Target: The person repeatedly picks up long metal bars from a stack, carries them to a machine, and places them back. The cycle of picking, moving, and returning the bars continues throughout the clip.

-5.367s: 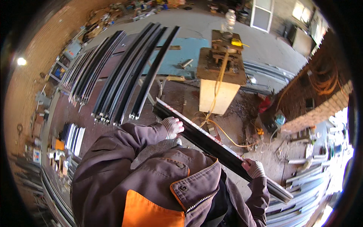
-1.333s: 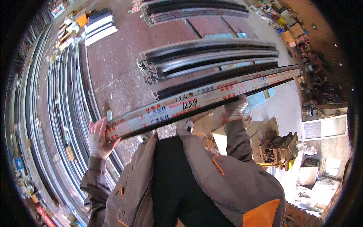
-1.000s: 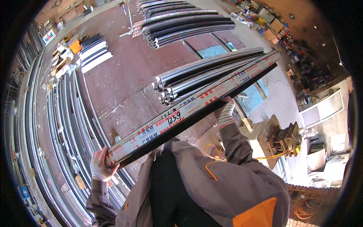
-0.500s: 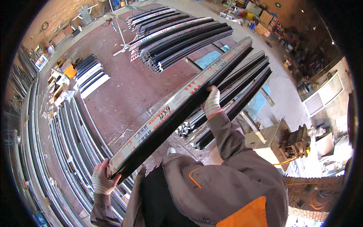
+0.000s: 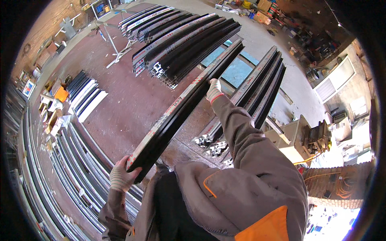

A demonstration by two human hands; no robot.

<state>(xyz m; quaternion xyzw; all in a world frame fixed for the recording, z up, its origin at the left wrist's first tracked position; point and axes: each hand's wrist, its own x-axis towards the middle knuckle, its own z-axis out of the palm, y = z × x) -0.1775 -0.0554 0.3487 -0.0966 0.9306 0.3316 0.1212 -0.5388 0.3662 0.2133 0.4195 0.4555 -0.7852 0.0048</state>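
A long bundle of black metal profiles [image 5: 177,120], its top face covered in pale printed film, slants from near left to far right before me. My left hand [image 5: 121,176], in a striped knit glove that leaves the fingertips bare, grips the near end. My right hand [image 5: 214,90], gloved the same way, is closed on the right side of the bundle, well toward the far end. The fingers beneath the bundle are hidden. Just right of it, similar profile bundles [image 5: 257,86] rest on supports, their cut ends toward me.
Rows of profile bundles [image 5: 197,44] lie farther off, beside blue sheets [image 5: 237,72]. A metal stand [image 5: 114,46] rises at the far left. Short black and white strips [image 5: 86,94] and long bars [image 5: 76,172] cover the left floor. A boxy machine [image 5: 295,136] stands at right.
The bundle has swung to a steeper slant, its far end moving left, away from the bundles at right. Both hands keep their hold; the right has shifted left and the left slightly right.
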